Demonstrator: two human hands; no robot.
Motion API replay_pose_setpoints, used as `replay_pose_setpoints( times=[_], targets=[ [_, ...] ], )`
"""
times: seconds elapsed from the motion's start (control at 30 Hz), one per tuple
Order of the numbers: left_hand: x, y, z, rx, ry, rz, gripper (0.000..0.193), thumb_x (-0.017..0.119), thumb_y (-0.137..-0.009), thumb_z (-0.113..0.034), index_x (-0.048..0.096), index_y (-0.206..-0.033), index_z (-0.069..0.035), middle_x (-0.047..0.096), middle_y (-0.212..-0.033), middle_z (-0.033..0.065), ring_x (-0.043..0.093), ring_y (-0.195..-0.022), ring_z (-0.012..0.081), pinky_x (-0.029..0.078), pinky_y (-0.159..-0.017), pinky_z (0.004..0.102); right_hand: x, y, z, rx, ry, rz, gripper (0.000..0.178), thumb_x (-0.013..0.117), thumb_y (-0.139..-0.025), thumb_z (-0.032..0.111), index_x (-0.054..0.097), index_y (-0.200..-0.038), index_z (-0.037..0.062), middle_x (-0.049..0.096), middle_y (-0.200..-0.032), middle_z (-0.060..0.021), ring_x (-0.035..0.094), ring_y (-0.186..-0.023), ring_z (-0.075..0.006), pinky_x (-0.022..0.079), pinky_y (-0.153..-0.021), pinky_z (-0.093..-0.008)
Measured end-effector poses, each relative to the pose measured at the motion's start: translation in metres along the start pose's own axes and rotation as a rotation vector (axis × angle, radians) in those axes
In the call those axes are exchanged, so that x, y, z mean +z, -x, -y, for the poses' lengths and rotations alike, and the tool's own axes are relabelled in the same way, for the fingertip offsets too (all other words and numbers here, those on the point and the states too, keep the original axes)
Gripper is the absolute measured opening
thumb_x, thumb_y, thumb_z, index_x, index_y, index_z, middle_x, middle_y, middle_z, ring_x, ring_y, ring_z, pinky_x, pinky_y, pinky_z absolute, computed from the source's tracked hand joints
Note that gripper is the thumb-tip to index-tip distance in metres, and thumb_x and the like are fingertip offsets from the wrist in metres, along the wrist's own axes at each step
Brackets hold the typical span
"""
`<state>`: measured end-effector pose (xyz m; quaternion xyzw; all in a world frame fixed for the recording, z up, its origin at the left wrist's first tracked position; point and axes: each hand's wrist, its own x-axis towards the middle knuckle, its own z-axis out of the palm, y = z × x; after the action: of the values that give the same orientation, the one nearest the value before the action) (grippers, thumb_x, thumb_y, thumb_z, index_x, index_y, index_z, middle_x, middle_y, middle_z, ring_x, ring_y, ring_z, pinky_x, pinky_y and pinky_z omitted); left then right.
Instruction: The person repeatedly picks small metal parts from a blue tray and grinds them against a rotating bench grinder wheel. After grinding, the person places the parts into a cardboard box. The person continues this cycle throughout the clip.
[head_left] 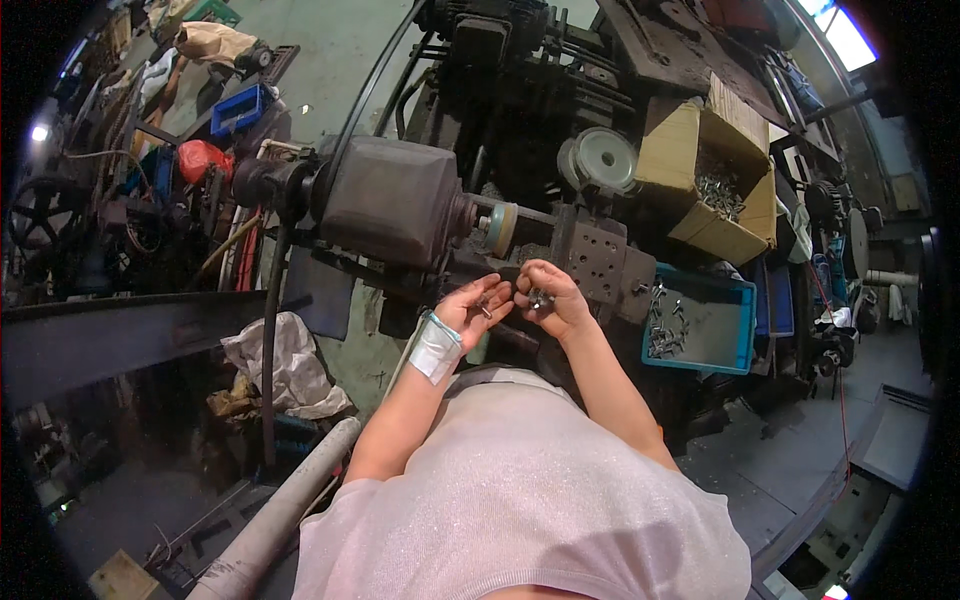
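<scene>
My left hand [468,306] is turned palm up in front of the machine, with a small shiny metal part [487,312] held at its fingers. Close beside it, my right hand [556,300] has its fingers curled round several small metal parts [540,299]; their exact kind is too small to tell. A white pad is wrapped at my left wrist. Just beyond the hands stands the machine, with a dark housing [390,200], a pale round wheel [502,228] on its spindle and a drilled metal block [597,262].
To the right is a blue plastic bin [700,318] with small metal parts along its left side. Behind it stands an open cardboard box [690,150] holding more metal parts. A crumpled whitish sack [285,365] and a thick pale pipe [275,515] are on the left.
</scene>
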<state>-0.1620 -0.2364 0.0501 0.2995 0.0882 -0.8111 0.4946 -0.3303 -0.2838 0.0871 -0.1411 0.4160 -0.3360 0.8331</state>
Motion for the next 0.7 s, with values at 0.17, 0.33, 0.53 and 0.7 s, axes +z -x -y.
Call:
replay_pose_setpoints(
  times=[0.17, 0.33, 0.53, 0.7],
  targets=[
    [-0.007, -0.006, 0.009, 0.068, 0.111, 0.030, 0.029, 0.031, -0.092, -0.015, 0.041, -0.113, 0.001, 0.050, -0.112, 0.0191, 0.049, -0.104, 0.0276, 0.040, -0.089, 0.0412, 0.015, 0.013, -0.014, -0.228, 0.778, -0.014, 0.014, 0.064, -0.069, 0.011, 0.063, -0.079, 0.0001, 0.060, -0.070, -0.0046, 0.054, -0.061, -0.0091, 0.042, -0.053, -0.0223],
    [-0.008, -0.016, 0.022, 0.178, 0.030, 0.053, 0.033, 0.030, -0.092, -0.023, 0.041, -0.114, -0.001, 0.049, -0.113, 0.0179, 0.049, -0.104, 0.0273, 0.041, -0.088, 0.0387, 0.021, 0.009, -0.040, -0.574, 0.977, -0.091, 0.018, 0.065, -0.068, 0.010, 0.062, -0.081, -0.0011, 0.059, -0.068, -0.0062, 0.053, -0.066, -0.0078, 0.042, -0.057, -0.0224],
    [0.005, 0.005, 0.015, 0.361, -0.531, -0.107, 0.029, 0.050, -0.086, -0.019, 0.049, -0.111, -0.003, 0.056, -0.102, 0.0095, 0.055, -0.090, 0.0155, 0.048, -0.071, 0.0262, 0.010, 0.003, -0.024, -0.396, 0.696, -0.222, 0.019, 0.064, -0.072, 0.015, 0.063, -0.079, -0.0021, 0.054, -0.053, -0.0033, 0.049, -0.044, -0.0073, 0.037, -0.041, -0.0215],
    [0.021, 0.013, 0.009, 0.576, -1.026, -0.161, 0.017, 0.060, -0.076, -0.006, 0.060, -0.092, 0.001, 0.060, -0.074, 0.0012, 0.054, -0.062, 0.0070, 0.046, -0.057, 0.0203, 0.012, 0.004, -0.004, -0.330, 0.899, -0.196, 0.019, 0.065, -0.072, 0.015, 0.063, -0.080, -0.0021, 0.054, -0.054, -0.0027, 0.049, -0.047, -0.0066, 0.037, -0.041, -0.0205]
  ],
)
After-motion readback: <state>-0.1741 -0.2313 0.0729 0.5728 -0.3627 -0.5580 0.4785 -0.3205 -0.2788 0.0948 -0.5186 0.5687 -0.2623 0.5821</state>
